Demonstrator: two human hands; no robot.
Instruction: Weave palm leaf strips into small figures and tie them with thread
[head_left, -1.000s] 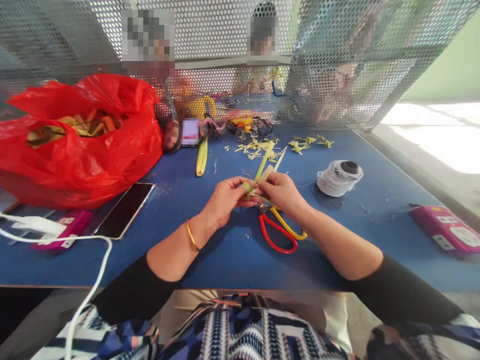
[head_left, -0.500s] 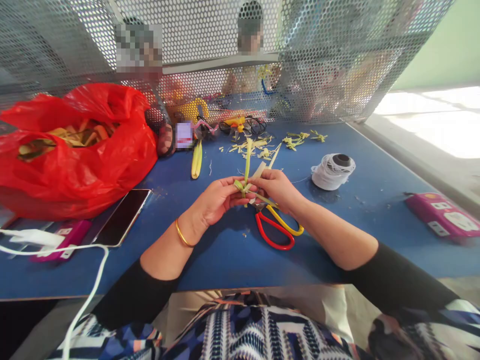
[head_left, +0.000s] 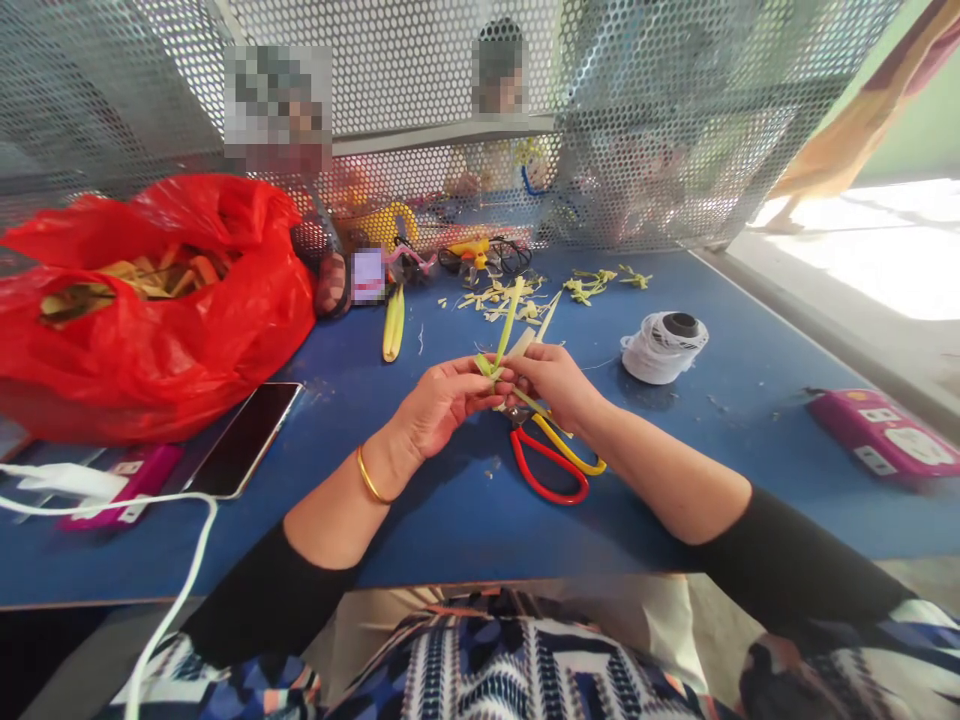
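Observation:
Between my hands, above the blue table, is a small knot of folded pale-green leaf strips, with one strip standing up and others pointing right. My left hand pinches the folded part from the left, its fingers closed. My right hand is closed on the strip ends at the right side. Just below the hands lie scissors with one red and one yellow handle loop; their blades are mostly hidden under the hands. A spool of white thread stands to the right of my right hand.
A red plastic bag of leaf strips fills the left, beside a phone and a white cable. Leaf scraps and a bundled leaf piece lie ahead. A perforated metal screen borders the back; people sit behind it.
The upright strip now leans to the right, and the folded knot has shifted slightly right in my fingers. At the upper right, orange cloth has come into view.

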